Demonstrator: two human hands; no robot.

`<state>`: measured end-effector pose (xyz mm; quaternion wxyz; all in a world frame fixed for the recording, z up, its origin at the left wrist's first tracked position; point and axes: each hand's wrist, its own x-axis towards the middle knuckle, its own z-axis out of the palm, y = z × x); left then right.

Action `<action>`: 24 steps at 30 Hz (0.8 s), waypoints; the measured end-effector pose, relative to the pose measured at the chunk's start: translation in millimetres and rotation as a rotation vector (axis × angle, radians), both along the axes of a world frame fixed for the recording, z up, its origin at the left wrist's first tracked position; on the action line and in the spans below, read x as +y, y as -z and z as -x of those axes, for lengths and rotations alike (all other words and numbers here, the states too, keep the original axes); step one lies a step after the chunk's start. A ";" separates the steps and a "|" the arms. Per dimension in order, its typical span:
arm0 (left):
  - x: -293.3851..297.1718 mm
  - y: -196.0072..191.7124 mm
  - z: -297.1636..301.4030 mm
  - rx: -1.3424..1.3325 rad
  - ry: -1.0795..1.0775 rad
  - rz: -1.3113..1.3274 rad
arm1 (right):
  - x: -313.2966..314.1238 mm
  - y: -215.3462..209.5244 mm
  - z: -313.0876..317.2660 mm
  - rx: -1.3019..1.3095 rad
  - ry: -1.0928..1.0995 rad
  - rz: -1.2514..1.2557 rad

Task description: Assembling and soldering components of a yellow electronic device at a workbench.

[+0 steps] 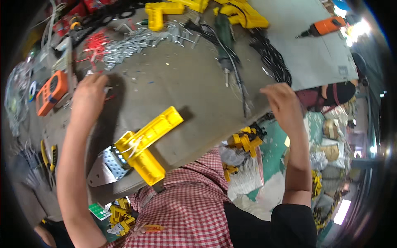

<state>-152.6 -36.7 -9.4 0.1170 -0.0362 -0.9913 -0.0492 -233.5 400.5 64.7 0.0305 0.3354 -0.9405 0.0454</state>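
Observation:
My left hand [89, 94] is at the left of the grey worktop, its fingertips pinched together low over the surface. Small metallic and red bits show beside those fingers, but what they grip is hidden. Over the table's right edge, near a bundle of black cable [273, 58], is my right hand [284, 103]. Its fingers are bent and drawn together, and anything inside is too small to make out. Between my hands, closer to me, lies an open yellow plastic housing [151, 132] with pale wires inside. A perforated metal bracket [109, 165] sits at its left end.
Screws [128, 47] and red small parts [96, 44] are heaped at the far left. A dark green corded tool [224, 45] lies beyond the middle. An orange multimeter [51, 93] and yellow-handled pliers [49, 156] are at left; an orange power tool [328, 26] is at far right.

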 end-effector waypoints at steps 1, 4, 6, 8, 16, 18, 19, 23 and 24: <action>1.0 -2.3 1.2 0.004 0.004 -0.014 | 15.8 14.9 -13.2 0.138 -0.075 -0.101; 7.1 -1.8 -0.5 0.099 0.029 -0.020 | 27.2 37.0 -52.7 0.293 -0.257 -0.336; 10.8 -1.9 -7.9 0.174 -0.134 -0.309 | 34.2 53.4 -50.0 0.296 -0.298 -0.320; 17.0 -6.6 -16.9 0.158 -0.121 -0.371 | 29.6 56.8 -38.0 0.164 -0.436 -0.041; 75.6 -4.3 -83.0 -0.108 -0.335 -1.334 | -156.6 19.4 -33.1 -0.756 -0.148 0.876; 77.5 -8.7 -87.6 -0.109 -0.298 -1.477 | -186.3 50.7 -29.4 -0.949 -0.167 0.785; 77.4 -8.1 -92.4 -0.118 -0.294 -1.535 | -192.1 55.3 -39.2 -0.864 -0.240 0.716; 69.5 -10.8 -109.9 -0.104 -0.285 -1.670 | -186.6 39.4 -72.7 -0.972 -0.189 0.717; 68.8 -11.0 -110.9 -0.100 -0.265 -1.724 | -189.5 38.5 -74.8 -0.981 -0.193 0.713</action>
